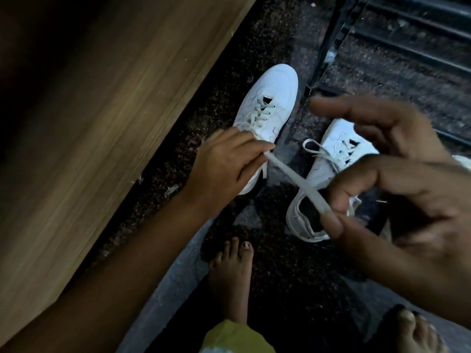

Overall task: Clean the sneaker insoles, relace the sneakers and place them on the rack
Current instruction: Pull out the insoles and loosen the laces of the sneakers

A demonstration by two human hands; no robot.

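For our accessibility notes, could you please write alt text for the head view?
Both hands stretch a white lace: the left hand pinches it at one sneaker, the right hand pinches its far end. A second sneaker sits beside it on the floor, by a rack.

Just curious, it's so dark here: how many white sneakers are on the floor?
2. One sneaker lies by the wooden panel, under the left hand; the other sneaker lies to its right, partly behind the right hand. More may be hidden.

head view looks steeply down, close above floor [280, 289].
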